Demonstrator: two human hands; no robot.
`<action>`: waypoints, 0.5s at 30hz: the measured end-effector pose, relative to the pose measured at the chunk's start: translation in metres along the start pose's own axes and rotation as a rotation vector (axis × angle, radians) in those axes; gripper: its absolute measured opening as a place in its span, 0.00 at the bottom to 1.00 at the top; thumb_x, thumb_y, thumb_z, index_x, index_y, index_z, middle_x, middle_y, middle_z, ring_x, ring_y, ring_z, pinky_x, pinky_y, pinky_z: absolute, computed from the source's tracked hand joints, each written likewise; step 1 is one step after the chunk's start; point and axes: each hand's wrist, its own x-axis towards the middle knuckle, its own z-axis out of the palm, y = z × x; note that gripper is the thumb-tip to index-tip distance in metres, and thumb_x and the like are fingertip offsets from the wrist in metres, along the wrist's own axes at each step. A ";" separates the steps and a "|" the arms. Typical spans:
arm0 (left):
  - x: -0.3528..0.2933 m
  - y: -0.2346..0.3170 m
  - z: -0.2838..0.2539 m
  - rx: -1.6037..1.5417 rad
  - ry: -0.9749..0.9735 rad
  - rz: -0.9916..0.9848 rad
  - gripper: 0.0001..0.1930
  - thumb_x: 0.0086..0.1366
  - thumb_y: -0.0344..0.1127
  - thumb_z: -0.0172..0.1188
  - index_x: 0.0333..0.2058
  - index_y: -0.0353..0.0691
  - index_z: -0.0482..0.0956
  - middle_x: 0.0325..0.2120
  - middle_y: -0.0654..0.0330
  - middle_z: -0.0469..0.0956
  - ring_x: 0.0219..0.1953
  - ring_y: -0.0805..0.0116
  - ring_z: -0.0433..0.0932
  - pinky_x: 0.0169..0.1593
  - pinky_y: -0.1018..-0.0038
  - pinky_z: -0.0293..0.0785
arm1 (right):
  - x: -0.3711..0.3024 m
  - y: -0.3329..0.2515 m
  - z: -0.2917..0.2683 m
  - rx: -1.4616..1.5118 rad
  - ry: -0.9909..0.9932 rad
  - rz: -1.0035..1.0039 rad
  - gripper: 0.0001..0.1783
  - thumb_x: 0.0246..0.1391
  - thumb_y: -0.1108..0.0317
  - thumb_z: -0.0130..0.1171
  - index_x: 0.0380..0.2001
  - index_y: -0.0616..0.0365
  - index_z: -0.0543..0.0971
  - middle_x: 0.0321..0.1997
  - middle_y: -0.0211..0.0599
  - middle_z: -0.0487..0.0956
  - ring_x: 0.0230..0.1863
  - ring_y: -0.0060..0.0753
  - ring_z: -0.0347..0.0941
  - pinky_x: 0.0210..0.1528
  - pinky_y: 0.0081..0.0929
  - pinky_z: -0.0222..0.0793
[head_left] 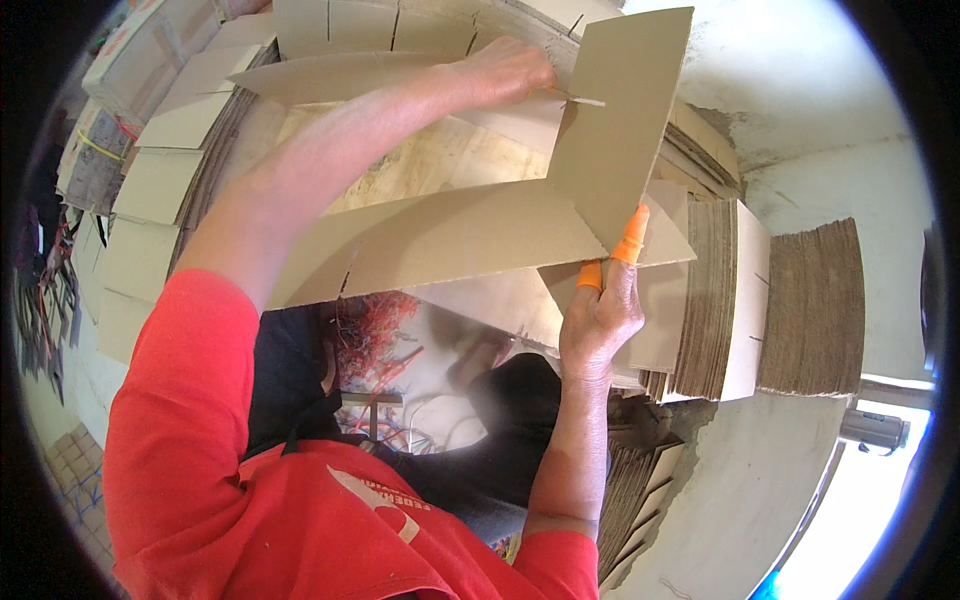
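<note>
wall [825, 95]: off-white, patchy | opening [850, 530]: glaring white, lower right | floor [445, 335]: pale, partly hidden

The person wears a red shirt [300, 530] with short sleeves [180, 370] and a pale motif [378, 500] across its front. The trousers [515, 405] are black. Orange covers [630, 240] sheathe two digits of the right hand [598, 328]; the left hand [508, 74] is bare.

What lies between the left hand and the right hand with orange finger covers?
The head view shows mainly a long brown cardboard strip meeting a shorter brown cardboard strip there.
</note>
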 end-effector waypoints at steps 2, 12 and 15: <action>-0.002 0.004 0.000 -0.058 0.064 0.034 0.07 0.48 0.23 0.57 0.28 0.40 0.80 0.23 0.49 0.77 0.31 0.48 0.79 0.30 0.57 0.73 | 0.002 -0.002 -0.005 -0.003 0.004 -0.035 0.45 0.42 0.89 0.52 0.67 0.56 0.59 0.35 0.46 0.78 0.29 0.40 0.77 0.29 0.30 0.76; -0.038 0.049 -0.027 -0.299 0.130 0.099 0.04 0.46 0.23 0.62 0.22 0.34 0.74 0.19 0.46 0.72 0.26 0.44 0.74 0.30 0.55 0.68 | -0.020 -0.018 -0.032 -0.150 -0.118 0.092 0.42 0.51 0.76 0.57 0.69 0.50 0.55 0.37 0.48 0.79 0.29 0.49 0.79 0.28 0.40 0.76; -0.045 0.063 -0.030 -0.387 0.076 0.054 0.06 0.46 0.23 0.64 0.22 0.34 0.74 0.19 0.45 0.71 0.26 0.43 0.73 0.30 0.54 0.67 | -0.025 -0.038 -0.055 -0.109 -0.173 0.111 0.40 0.50 0.79 0.54 0.67 0.57 0.57 0.38 0.52 0.78 0.30 0.54 0.78 0.30 0.43 0.76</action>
